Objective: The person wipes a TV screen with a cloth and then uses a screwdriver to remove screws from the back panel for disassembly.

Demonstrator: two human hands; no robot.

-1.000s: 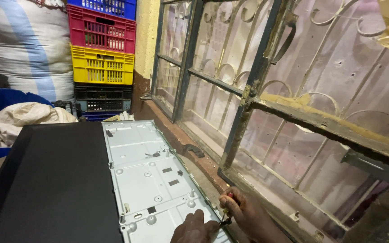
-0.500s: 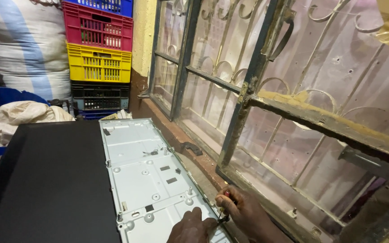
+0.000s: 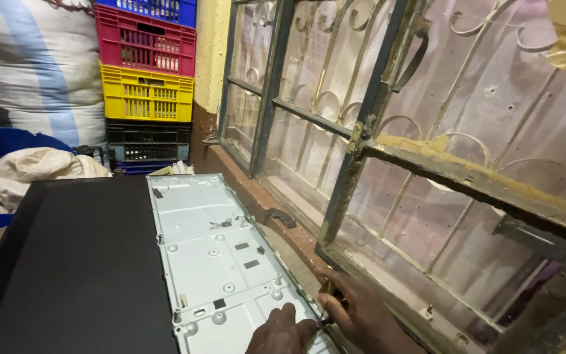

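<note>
A pale grey metal back panel [image 3: 212, 252] of a flat screen lies face down in front of me, with a black cover [image 3: 73, 269] over its left part. My right hand [image 3: 361, 314] grips a screwdriver [image 3: 327, 296] with a yellowish handle, its tip down at the panel's right edge near the bottom of the view. My left hand [image 3: 282, 331] rests with its fingers on the metal panel just left of the tool tip. Both hands are partly cut off by the frame's lower edge.
A window with a rusty metal frame and curled grille [image 3: 388, 131] runs along the right, above a brown sill [image 3: 263, 203]. Stacked plastic crates [image 3: 147, 78] stand at the back, next to a large white sack [image 3: 34, 65]. Cloth [image 3: 31, 170] lies on a blue item at left.
The view has shifted slightly; my hands stay at the panel's lower right edge with the screwdriver. My left hand has edged closer to the tool tip.
</note>
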